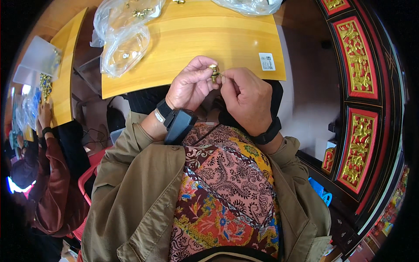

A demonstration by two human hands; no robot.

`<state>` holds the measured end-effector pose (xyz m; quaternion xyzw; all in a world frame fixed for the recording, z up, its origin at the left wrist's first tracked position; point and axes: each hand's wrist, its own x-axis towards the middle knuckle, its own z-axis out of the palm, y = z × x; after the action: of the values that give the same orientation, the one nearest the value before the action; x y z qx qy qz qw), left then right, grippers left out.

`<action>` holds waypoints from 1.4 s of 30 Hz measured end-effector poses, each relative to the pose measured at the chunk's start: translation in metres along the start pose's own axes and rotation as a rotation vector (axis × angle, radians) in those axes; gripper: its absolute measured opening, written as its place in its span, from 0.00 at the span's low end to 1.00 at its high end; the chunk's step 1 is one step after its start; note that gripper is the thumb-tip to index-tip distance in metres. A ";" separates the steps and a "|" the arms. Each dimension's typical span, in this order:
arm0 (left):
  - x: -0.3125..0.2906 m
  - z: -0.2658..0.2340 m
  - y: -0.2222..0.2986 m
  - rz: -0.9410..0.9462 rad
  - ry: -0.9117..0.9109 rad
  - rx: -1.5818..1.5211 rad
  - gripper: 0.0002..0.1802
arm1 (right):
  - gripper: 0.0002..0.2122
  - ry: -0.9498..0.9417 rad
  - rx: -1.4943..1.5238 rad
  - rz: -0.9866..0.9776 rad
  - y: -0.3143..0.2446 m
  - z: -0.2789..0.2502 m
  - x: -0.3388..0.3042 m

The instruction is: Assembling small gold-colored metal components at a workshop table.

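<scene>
My left hand [191,84] and my right hand [245,97] meet just above the near edge of a yellow wooden table [205,43]. Between their fingertips they pinch a small brass-coloured metal fitting [214,72]. The left thumb and forefinger hold its left side, and the right fingers close on its right end. Both wrists wear black bands, and a black device is strapped on the left wrist. My olive jacket sleeves and patterned shirt fill the lower picture.
Clear plastic bags [124,41] with small brass parts lie at the table's far left, another bag [251,5] at the far edge. A white label [267,61] sticks near the right corner. A person in a maroon sleeve [48,174] works at a second table on the left. A black and red carved cabinet [360,109] stands on the right.
</scene>
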<state>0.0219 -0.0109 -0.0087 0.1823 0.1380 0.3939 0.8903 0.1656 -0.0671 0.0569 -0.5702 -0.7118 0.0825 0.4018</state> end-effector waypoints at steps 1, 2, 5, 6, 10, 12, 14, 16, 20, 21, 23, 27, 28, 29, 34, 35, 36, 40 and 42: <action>0.000 0.001 -0.001 0.005 0.010 -0.001 0.11 | 0.02 0.001 0.017 0.013 0.000 0.000 0.000; 0.000 0.001 -0.001 0.010 0.021 -0.002 0.11 | 0.02 0.002 0.034 0.026 0.000 0.000 -0.001; 0.001 0.001 -0.002 0.000 0.025 -0.040 0.10 | 0.02 0.002 0.040 0.023 0.001 0.001 -0.002; 0.000 0.002 -0.001 0.000 0.026 -0.040 0.10 | 0.02 0.002 0.040 0.024 0.001 0.001 -0.003; 0.000 0.002 0.000 -0.023 0.018 -0.057 0.10 | 0.02 0.016 0.056 0.025 -0.002 -0.003 -0.002; 0.000 0.002 0.000 -0.023 0.014 -0.075 0.10 | 0.02 0.019 0.051 0.025 -0.002 -0.005 -0.001; 0.000 0.002 0.001 -0.031 -0.004 -0.061 0.11 | 0.02 0.034 0.066 0.055 0.000 -0.008 0.000; 0.000 0.001 0.001 -0.055 -0.030 -0.065 0.12 | 0.02 0.029 0.057 0.045 0.001 -0.006 -0.001; 0.001 0.001 0.002 -0.106 -0.073 -0.059 0.15 | 0.01 -0.001 0.054 0.055 0.003 -0.002 -0.002; 0.001 0.000 0.002 -0.105 -0.071 -0.059 0.15 | 0.01 -0.002 0.055 0.055 0.004 -0.001 -0.003; 0.001 -0.002 0.000 -0.096 -0.074 -0.104 0.14 | 0.01 -0.012 0.061 0.041 0.005 0.001 -0.003; 0.002 -0.007 -0.002 -0.097 -0.094 -0.097 0.13 | 0.01 -0.014 0.047 0.058 0.003 0.001 -0.003; 0.003 -0.007 -0.002 -0.070 -0.074 -0.070 0.13 | 0.01 -0.018 0.036 0.050 0.003 0.001 -0.003; 0.003 -0.008 -0.003 -0.042 -0.054 -0.044 0.12 | 0.01 -0.023 0.026 0.042 0.003 0.001 -0.003; 0.004 -0.005 -0.006 0.005 -0.016 -0.010 0.09 | 0.01 -0.035 0.020 0.048 0.004 0.002 -0.003; 0.004 -0.003 -0.007 0.028 0.033 0.020 0.08 | 0.01 -0.036 0.017 0.043 0.004 0.002 -0.003; 0.004 -0.003 -0.007 0.028 0.033 0.020 0.08 | 0.01 -0.036 0.016 0.043 0.003 0.002 -0.003; 0.005 -0.002 -0.006 0.034 0.036 0.021 0.09 | 0.01 -0.037 0.005 0.029 0.003 0.002 -0.003; 0.004 -0.002 -0.005 0.021 0.058 0.001 0.09 | 0.01 -0.020 0.009 -0.003 0.003 0.000 -0.002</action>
<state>0.0275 -0.0105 -0.0128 0.1726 0.1620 0.4083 0.8816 0.1681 -0.0678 0.0538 -0.5664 -0.7163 0.0907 0.3975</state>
